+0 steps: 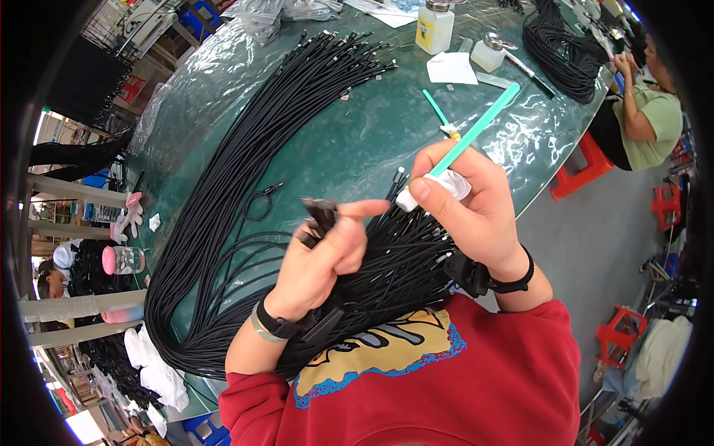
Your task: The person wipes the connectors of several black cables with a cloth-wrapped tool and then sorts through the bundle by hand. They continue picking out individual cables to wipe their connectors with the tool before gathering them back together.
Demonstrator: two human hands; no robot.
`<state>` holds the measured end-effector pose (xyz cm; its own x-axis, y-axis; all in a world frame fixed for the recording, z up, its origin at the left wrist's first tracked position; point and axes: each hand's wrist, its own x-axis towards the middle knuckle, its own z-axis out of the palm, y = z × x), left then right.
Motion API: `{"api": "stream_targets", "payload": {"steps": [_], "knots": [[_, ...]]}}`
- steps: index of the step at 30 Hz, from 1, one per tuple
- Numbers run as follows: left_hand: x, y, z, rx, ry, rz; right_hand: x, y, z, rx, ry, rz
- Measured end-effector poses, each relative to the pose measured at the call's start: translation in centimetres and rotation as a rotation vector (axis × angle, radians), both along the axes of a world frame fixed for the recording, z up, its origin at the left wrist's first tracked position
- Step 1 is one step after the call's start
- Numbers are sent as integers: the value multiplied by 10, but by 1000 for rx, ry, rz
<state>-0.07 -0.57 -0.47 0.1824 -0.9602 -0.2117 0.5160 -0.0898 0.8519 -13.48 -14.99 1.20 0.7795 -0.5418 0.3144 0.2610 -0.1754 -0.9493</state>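
My right hand (480,204) is closed around a flat teal-green stick (480,126), pinched between thumb and fingers and pointing up to the right. A crumpled white cloth (451,182) sits under the thumb at the stick's lower end. My left hand (320,264) is curled around a small dark brown-black piece (321,214) whose kind I cannot make out. Its index finger points across toward the white cloth. Beneath both hands lies a thick bundle of black cables (387,260) with metal plug ends, which curves round to the left and up the table.
The green table (349,141) carries a second teal stick (435,106), two dispenser bottles (435,30), white paper (451,68) and another black cable coil (565,56). A pink-lidded jar (123,260) stands at the left. A co-worker (643,111) sits at the right by red stools (587,167).
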Motion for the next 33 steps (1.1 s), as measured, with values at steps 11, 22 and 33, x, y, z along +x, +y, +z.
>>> {"api": "stream_targets", "payload": {"steps": [11, 22, 33], "knots": [[-5, 1, 1, -48, 19, -13, 5, 5, -7, -55, -58, 105], [-6, 6, 8, 13, 141, 118, 6, 6, -6, -78, -52, 65], [-22, 18, 12, 59, -179, 197, 16, 16, -5, -566, -149, 45]]}}
